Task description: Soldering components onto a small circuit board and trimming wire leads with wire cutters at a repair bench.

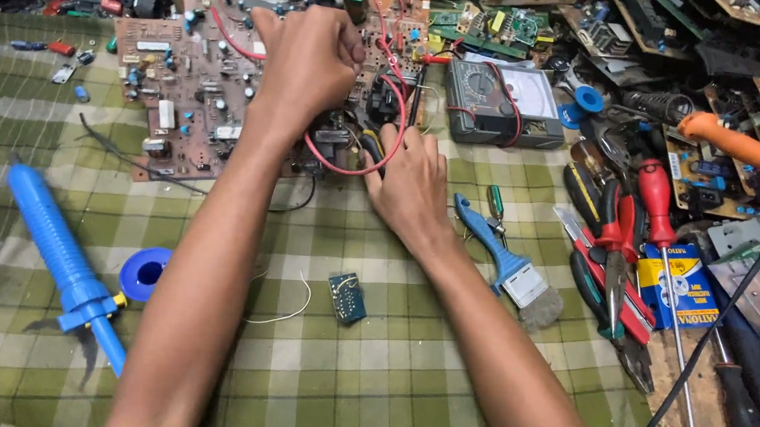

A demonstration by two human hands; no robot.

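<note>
My left hand [306,61] is curled into a loose fist over the large brown circuit board [198,97] studded with blue capacitors and white connectors. Its fingers are closed, but the back of the hand hides whatever they pinch, so I cannot tell what they grip. My right hand [410,184] lies at the board's near right edge, fingers pointed toward the board and closed around a thin dark tool with a yellow mark [372,146]; its tip sits among the black components there. A red wire [374,121] loops from the board past both hands.

The board lies flat on the surface, which is covered by a green and white checked cloth [329,374], at the far centre of the work area.

- Just right of the right hand: a blue-handled brush with pale bristles [508,266].
- Beyond it: a grey analogue multimeter [504,105], touching the board's right side.
- Far right: a red-handled screwdriver [659,215], red-handled pliers [615,252] and an orange-handled soldering iron [739,144] with a black cord.
- Near left: a blue desoldering pump [64,259], and just beside it a blue spool [146,273].
- Between my forearms: a small green circuit module [347,298], apart from both arms.
</note>
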